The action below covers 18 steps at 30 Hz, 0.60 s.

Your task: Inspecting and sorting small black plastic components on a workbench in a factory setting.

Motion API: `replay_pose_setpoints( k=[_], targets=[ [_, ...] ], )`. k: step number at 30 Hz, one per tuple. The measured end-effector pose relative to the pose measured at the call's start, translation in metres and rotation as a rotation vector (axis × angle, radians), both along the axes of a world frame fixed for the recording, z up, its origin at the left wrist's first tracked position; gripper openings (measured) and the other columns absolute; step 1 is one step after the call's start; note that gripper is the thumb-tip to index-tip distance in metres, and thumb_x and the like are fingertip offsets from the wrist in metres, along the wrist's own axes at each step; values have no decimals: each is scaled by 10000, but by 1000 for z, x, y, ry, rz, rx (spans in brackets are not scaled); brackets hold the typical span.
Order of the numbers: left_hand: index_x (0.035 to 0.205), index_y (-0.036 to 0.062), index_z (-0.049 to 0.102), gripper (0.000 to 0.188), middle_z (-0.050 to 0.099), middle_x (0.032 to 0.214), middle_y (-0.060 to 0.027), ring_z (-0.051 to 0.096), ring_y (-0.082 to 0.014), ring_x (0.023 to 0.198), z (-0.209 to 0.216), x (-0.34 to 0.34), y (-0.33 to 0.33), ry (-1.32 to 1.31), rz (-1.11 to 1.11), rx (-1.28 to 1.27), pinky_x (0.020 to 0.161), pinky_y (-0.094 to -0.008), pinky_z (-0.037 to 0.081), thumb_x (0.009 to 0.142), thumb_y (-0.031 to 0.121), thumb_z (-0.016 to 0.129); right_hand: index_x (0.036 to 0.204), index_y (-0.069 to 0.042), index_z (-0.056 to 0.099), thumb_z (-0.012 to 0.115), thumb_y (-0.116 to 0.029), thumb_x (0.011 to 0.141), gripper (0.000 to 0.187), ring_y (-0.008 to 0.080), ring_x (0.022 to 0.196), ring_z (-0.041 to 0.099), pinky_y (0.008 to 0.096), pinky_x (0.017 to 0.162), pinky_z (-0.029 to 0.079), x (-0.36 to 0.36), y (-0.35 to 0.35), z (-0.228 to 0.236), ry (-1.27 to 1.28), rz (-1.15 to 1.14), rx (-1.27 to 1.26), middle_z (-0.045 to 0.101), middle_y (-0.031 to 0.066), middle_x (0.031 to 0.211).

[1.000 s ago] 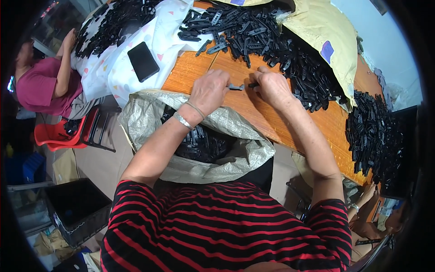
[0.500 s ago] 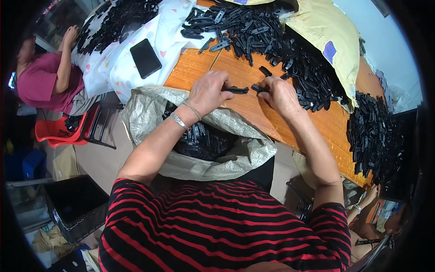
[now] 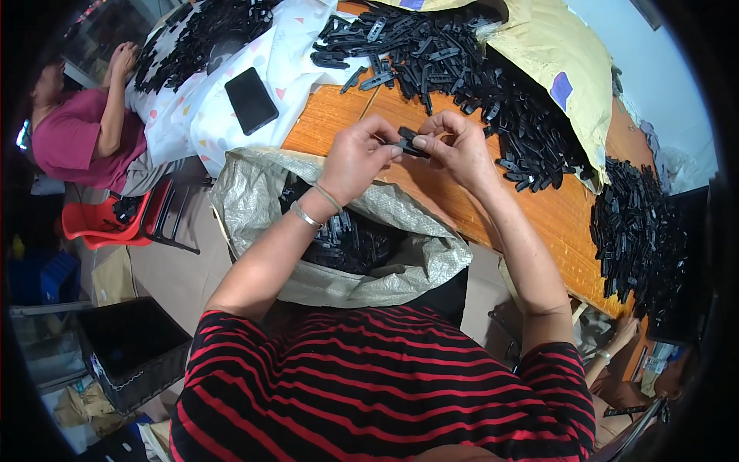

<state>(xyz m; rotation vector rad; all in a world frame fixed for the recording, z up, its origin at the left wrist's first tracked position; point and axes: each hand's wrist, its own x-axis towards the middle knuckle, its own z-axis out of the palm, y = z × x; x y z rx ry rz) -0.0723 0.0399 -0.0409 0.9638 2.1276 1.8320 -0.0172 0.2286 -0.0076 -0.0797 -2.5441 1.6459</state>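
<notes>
Over the wooden table, my two hands meet at a pair of small black plastic parts. My left hand pinches a long, narrow part. My right hand is closed on a second black part, its thumb pressed on top; the pieces touch or overlap, and the fingers partly hide them. Just below my wrists gapes a woven sack with many black parts in it. Beyond my hands lies a big heap of loose black parts.
A black phone rests on a white patterned sheet at left. A yellowish sack spills parts at the far right, and another pile sits rightward. A co-worker sits at left; another person's hand reaches in at right.
My right hand has moved left and brought its black part up against the one in my left hand. Before, the two parts were apart.
</notes>
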Motion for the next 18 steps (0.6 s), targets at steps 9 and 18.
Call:
replay_pose_setpoints(
  k=[9,18],
  targets=[
    [1118,-10,527,299,616,1010,-73,611,-107,909,6,22,-2,-522,23,493,791,-227,536,847,-73,637,1013,-13,624,690,-42,872,158,38,554,554,190,487,457,16,-22,3,53,-54,-141,638,10,775],
    [1182,-10,507,394,575,1065,-73,578,-102,980,13,19,-1,-372,46,381,872,-229,498,820,-105,631,1053,-14,660,704,-22,833,225,134,637,613,256,556,490,17,-17,14,289,55,315,639,67,857]
  ],
)
